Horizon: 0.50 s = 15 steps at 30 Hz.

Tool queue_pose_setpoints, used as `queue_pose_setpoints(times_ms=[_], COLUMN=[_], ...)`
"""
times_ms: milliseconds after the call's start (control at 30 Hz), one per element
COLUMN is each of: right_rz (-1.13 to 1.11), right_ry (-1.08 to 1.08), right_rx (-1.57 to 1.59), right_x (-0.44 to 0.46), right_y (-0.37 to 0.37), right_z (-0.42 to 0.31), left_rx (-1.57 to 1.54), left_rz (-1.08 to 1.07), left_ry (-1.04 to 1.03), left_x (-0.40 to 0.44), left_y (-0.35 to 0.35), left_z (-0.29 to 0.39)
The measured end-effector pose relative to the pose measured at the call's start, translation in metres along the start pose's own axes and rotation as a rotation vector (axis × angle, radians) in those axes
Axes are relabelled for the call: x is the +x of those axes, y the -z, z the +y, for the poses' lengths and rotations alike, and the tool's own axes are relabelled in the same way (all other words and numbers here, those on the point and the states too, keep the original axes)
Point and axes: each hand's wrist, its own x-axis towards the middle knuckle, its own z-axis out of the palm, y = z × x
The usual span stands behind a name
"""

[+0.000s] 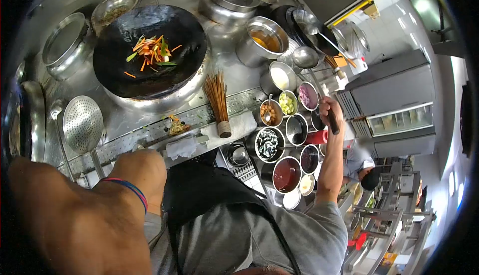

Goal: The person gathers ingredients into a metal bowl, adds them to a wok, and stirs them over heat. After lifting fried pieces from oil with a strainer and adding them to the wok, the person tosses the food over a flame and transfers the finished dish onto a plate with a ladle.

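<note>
We grip ladle (305,58) by dark handle, right hand (330,108) fingers wrapped round it, bowl pointing away from us. Vegetables (153,51) lie in wok (172,21), left of ladle; left arm (117,195) nearer, its fingers hidden, can't tell state.

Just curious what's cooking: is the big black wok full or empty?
Neither: the wok holds a small heap of cut vegetables, orange and green, with bare dark metal around it.
</note>
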Motion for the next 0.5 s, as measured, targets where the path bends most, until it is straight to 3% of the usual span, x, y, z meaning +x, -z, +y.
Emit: queue_pose_setpoints(times_ms=[67,167,233,333,400,500], right_rz=[0.081,0.261,0.226,0.27,0.359,0.373], right_ry=[-0.003,0.13,0.163,0.214,0.222,0.447], right_rx=[0.009,-0.245,-0.309,-0.457,-0.706,-0.952], right_x=[-0.017,-0.039,-0.045,-0.051,-0.042,-0.04], right_y=[-0.001,-0.014,-0.017,-0.026,-0.018,-0.04], right_z=[0.02,0.055,0.077,0.11,0.14,0.174], left_rx=[0.002,0.006,0.023,0.178,0.447,0.949], left_rz=[-0.008,-0.014,0.005,0.163,0.415,0.752], left_ry=[0.003,0.0,-0.02,-0.083,-0.072,0.353], left_x=[0.007,0.012,0.011,0.002,-0.009,-0.04], left_y=[0.007,0.018,0.027,0.048,0.073,0.154], left_z=[-0.005,-0.014,-0.021,-0.039,-0.065,-0.153])
